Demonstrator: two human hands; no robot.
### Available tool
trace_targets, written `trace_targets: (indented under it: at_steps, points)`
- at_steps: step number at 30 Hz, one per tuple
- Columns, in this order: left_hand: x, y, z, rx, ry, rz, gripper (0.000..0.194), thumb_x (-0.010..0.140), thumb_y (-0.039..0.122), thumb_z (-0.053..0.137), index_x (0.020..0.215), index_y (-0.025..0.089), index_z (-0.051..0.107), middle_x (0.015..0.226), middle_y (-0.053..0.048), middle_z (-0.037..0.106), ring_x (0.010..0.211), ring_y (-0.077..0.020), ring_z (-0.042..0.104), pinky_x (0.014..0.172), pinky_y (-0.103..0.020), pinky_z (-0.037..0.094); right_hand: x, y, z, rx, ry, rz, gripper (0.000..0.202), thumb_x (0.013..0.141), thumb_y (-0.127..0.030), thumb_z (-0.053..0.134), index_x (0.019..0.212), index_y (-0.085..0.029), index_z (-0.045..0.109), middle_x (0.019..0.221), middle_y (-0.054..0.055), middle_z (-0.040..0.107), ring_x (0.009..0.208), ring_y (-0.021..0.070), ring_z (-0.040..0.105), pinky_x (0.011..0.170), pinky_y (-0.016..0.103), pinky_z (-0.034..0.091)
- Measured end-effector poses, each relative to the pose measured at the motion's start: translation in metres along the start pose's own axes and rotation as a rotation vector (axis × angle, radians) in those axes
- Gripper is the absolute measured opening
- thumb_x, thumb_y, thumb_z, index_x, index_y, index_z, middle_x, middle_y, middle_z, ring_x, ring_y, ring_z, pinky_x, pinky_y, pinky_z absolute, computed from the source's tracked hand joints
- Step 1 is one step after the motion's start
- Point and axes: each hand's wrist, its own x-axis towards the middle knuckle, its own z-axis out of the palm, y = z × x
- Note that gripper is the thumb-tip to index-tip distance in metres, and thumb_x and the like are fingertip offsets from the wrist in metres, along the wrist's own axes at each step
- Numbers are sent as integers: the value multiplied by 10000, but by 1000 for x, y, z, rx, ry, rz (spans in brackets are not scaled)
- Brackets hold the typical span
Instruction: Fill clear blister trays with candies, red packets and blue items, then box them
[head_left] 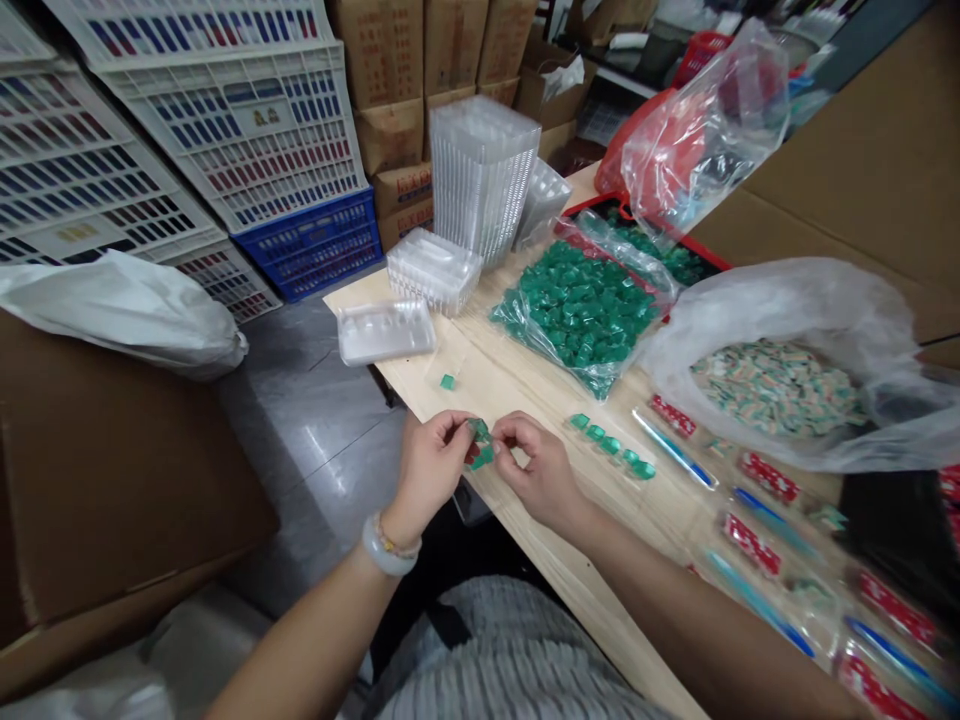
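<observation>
Over the near edge of the wooden table (525, 375), my left hand (435, 465) pinches a small green piece (481, 455) between thumb and fingers. My right hand (538, 470) is closed at the right side of that piece, its fingertips pressed together; anything in them is too small to make out. One green piece (448, 381) lies on the table beyond my hands. To the right, several green pieces (611, 445) lie in a slanting row. A plastic bag (577, 300) full of green pieces rests farther back.
Clear trays (386, 332) and a tall tray stack (484, 180) stand at the table's far left. An open bag (780, 385) of pale pieces sits at right, above packs with red-patterned parts (752, 543) and blue sticks (679, 450). A cardboard box (112, 480) is at left.
</observation>
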Motion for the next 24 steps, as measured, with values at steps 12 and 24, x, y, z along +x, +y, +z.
trace_targets:
  at_steps: [12,24]
  points:
    - [-16,-22,-31,-355,-238,-378,271,556,305,718,667,113,561,475,36,503,400,-34,423,421,-160,330,1,0,12,31,-315,-191,202,802,-174,499,1000,-190,533,917,64,561,897,148,522,767,291,443]
    - [-19,-60,-56,587,-35,-103,165,716,259,489,712,133,594,547,-7,570,485,-116,503,469,-219,360,-8,31,26,-588,-510,-256,114,792,-230,522,847,-170,603,824,56,566,838,199,451,727,335,337]
